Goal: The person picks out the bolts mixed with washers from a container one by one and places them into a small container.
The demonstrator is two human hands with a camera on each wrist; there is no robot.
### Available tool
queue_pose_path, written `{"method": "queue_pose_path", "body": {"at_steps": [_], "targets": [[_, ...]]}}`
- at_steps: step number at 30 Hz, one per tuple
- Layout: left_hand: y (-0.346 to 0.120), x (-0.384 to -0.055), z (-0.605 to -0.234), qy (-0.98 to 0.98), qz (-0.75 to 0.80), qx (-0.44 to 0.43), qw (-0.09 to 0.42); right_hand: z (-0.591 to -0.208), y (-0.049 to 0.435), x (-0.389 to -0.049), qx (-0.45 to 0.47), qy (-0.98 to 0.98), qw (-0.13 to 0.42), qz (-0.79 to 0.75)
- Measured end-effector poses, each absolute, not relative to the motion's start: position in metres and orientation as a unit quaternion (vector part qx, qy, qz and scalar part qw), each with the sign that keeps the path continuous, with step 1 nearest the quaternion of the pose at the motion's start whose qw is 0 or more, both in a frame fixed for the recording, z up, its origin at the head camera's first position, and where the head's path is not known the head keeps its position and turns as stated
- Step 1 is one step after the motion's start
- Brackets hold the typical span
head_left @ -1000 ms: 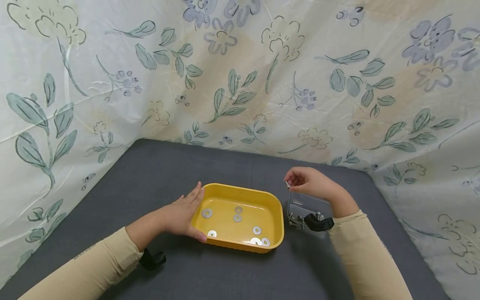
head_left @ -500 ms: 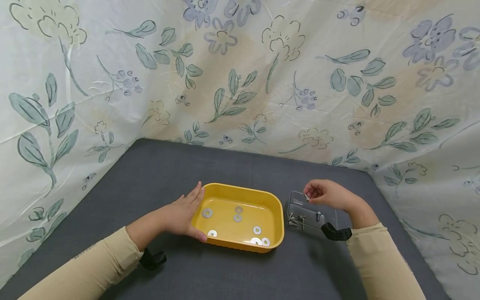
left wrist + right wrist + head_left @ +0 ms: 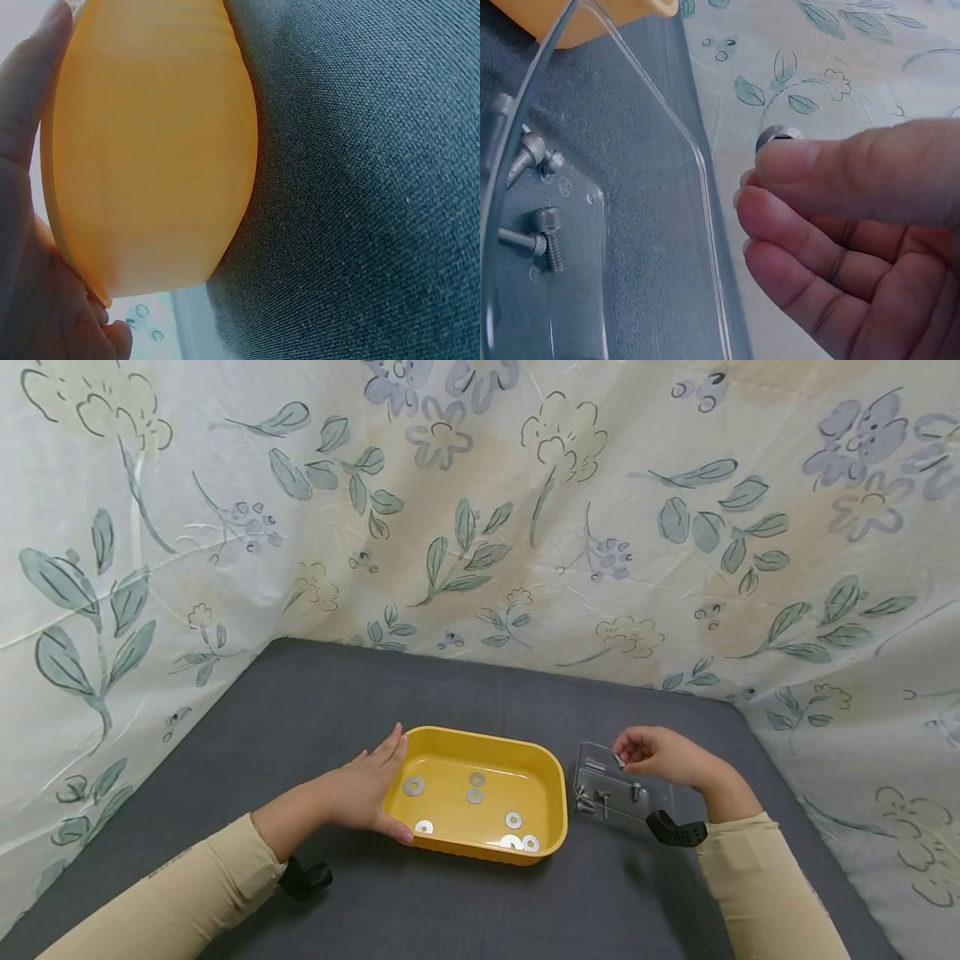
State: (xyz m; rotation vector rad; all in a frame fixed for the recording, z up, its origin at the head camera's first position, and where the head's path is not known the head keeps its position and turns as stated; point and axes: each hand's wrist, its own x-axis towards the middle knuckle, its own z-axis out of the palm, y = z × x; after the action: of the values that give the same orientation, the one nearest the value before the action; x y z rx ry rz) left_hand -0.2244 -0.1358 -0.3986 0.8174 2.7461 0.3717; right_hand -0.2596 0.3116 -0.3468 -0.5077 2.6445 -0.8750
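My left hand holds the left end of a yellow tray, thumb at the near side and fingers spread along the rim. Several flat metal washers lie scattered on the tray's floor. From the left wrist view I see the tray's yellow outer wall close beside this hand. My right hand pinches a small metal bolt between thumb and fingers; most of the bolt is hidden by them. It is above a clear plastic box in which several socket-head bolts lie.
The box stands just right of the tray on a dark grey cloth-covered table. A flower-patterned curtain hangs behind the table and along its sides. Each wrist wears a black strap.
My right hand has moved right and a little lower with the bolt, from the box's far left corner to over the box. The left hand and tray have stayed put.
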Motion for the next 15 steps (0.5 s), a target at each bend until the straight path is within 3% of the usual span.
{"method": "queue_pose_path", "body": {"at_steps": [15], "targets": [[-0.1349,-0.2257,-0.3994,0.948,0.116,0.267,0.131,-0.3536,0.3122,-0.2612,-0.181,0.921,0.167,-0.302]]}}
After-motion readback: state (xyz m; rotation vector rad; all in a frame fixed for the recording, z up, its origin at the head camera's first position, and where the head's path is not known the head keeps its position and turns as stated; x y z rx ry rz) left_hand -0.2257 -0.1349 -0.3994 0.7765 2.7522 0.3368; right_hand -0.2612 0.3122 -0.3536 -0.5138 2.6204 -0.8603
